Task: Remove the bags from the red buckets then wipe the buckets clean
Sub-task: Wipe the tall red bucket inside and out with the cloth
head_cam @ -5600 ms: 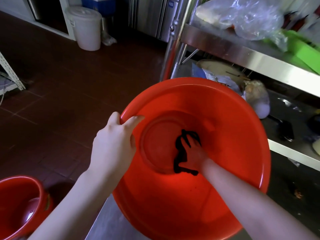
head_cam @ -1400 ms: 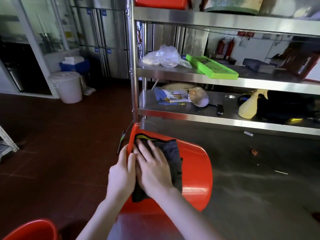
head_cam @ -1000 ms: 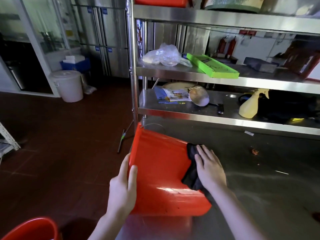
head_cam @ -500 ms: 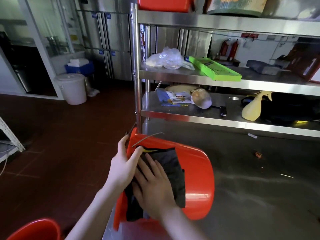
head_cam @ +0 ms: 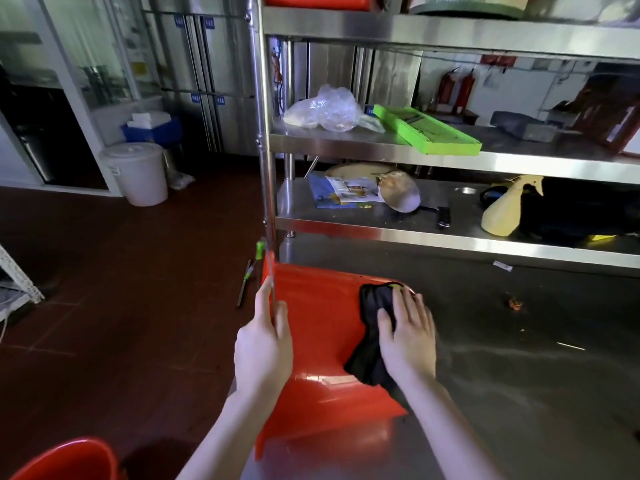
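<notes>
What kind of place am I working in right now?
Probably a commercial kitchen or its storeroom: stainless steel shelving, a bank of steel refrigerator doors behind it, and a steel worktable under the red bucket.

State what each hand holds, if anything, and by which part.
The left hand grips the red bucket by its rim. The right hand holds nothing: its flat fingers press the black cloth against the bucket's outer wall.

A second red bucket [head_cam: 69, 462] is cut off bottom-left.
</notes>
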Tool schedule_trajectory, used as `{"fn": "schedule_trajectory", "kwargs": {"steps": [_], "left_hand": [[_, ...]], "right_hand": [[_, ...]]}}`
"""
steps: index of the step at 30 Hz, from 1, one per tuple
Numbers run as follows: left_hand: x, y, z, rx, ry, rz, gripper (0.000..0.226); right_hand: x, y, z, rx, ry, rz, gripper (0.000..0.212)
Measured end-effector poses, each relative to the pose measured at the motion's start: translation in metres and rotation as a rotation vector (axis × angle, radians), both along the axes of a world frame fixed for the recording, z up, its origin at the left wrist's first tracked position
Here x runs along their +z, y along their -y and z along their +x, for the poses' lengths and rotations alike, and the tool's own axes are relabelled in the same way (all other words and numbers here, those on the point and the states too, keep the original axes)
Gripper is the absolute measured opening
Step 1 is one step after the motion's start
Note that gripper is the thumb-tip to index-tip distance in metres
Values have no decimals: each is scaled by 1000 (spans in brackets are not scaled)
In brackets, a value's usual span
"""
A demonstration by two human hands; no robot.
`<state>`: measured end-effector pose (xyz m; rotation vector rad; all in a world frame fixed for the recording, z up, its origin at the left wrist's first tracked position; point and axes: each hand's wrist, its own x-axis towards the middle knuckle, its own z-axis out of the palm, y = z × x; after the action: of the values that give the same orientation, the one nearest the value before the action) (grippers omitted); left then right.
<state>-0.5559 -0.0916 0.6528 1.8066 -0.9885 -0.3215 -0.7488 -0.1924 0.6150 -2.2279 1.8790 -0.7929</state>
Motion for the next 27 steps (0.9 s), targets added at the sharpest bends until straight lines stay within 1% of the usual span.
{"fn": "schedule_trajectory", "kwargs": {"steps": [3, 6, 9, 11, 13, 16, 18, 19, 20, 22, 25, 27], "left_hand": [[-9, -7, 1, -5, 35, -21, 40], [-17, -17, 8, -19, 86, -49, 42], [-19, -22, 16, -37, 86, -73, 40], [-18, -21, 18, -34, 109, -60, 40], [-19, -23, 16, -35, 129, -42, 41], [-23, -31, 13, -67, 105, -41, 42], [-24, -36, 13, -83, 87, -63, 44], [-24, -38, 13, -88, 83, -66, 44], [-25, -39, 13, -93, 81, -67, 44], [-24, -41, 12, -99, 68, -70, 44], [-27, -47, 12, -84, 98, -58, 46], [-30, -55, 16, -78, 75, -55, 47]], "right_hand": [[17, -10, 46, 193, -87, -77, 57], [28, -35, 105, 413, -98, -160, 57], [33, -46, 120, 505, -91, -148, 57], [33, -36, 101, 483, -98, -135, 56], [28, -14, 69, 361, -124, -80, 54], [19, 24, 8, 162, -110, 120, 52], [18, 39, -17, 116, -51, 262, 52], [19, 42, -19, 115, -50, 289, 52], [21, 41, -12, 125, -68, 275, 52], [28, 29, 22, 207, -117, 146, 50], [43, -12, 95, 433, -108, -28, 52], [47, -38, 126, 558, -90, -110, 56]]}}
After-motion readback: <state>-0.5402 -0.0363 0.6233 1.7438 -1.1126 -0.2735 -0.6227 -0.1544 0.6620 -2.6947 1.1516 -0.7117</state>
